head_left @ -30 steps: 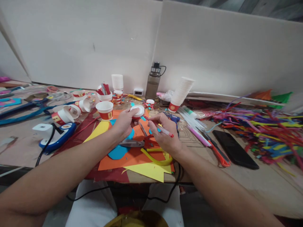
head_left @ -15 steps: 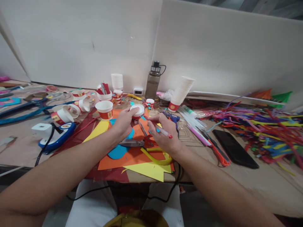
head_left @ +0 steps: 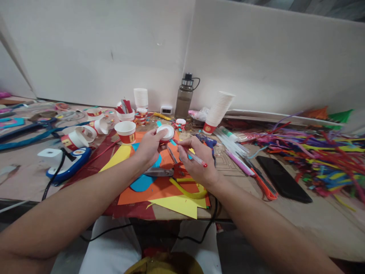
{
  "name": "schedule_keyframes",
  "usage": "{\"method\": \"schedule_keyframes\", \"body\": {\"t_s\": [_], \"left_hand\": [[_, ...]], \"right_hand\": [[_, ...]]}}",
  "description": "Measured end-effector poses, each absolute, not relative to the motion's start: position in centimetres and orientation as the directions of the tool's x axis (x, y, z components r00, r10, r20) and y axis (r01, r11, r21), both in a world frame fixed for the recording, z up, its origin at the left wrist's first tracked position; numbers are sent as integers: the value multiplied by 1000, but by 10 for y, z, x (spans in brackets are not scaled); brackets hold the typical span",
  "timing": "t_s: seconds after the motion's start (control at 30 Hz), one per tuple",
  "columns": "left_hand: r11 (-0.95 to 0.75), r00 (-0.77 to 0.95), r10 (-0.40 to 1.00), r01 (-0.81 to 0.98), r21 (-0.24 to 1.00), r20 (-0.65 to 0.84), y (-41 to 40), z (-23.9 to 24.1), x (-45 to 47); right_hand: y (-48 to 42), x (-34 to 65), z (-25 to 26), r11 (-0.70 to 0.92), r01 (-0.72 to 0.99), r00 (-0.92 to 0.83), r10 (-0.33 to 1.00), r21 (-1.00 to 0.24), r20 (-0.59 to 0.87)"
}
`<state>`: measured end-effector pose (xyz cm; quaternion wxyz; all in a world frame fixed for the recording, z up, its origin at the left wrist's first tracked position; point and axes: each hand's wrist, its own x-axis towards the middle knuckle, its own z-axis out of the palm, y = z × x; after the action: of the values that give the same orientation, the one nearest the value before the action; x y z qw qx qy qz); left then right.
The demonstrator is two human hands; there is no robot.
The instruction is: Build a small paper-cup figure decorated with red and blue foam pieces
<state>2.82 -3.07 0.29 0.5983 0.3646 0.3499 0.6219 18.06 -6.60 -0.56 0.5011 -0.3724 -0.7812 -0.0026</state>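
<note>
small red/white cup (head_left: 165, 133) above orange sheet (head_left: 134, 198), mid-table, white face up, pinched btwn thumb & fingers of l. hand (head_left: 151, 144). r. hand (head_left: 199, 158) grips clear pen (head_left: 197, 159), red end twd near right; tip contact w/ cup: can't tell. bottle (head_left: 184, 99) stands far side.

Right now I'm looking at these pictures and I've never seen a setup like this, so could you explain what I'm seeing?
There's no machine here, just a person's bare hands. The view comes from a camera worn on their head, looking forward and down. Their left hand holds a small round piece, white on top with red below. Their right hand holds a pen. On the table are orange paper, a paper cup, stacked cups, a bottle and a phone.
</note>
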Motion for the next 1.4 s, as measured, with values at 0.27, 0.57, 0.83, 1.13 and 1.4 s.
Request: {"method": "schedule_keyframes", "body": {"t_s": [0.27,0.57,0.83,1.13,1.4], "left_hand": [[-33,-16,999,-480,877,28,-30,2,29],[-37,-20,999,-482,875,31,-29,0,28],[-54,-15,998,-491,869,54,-28,0,27],[-23,-4,1000,-508,861,24,-30,1,27],[0,3,1000,-519,855,2,-27,-2,28]], "right_hand": [[-65,180,-6,750,576,-233,531,-324,815],[-66,180,-5,761,574,-245,512,-302,823],[-65,180,-6,756,575,-243,523,-312,817],[-65,180,-7,772,567,-255,498,-290,829],[-66,178,-9,799,547,-289,461,-250,839]]}}
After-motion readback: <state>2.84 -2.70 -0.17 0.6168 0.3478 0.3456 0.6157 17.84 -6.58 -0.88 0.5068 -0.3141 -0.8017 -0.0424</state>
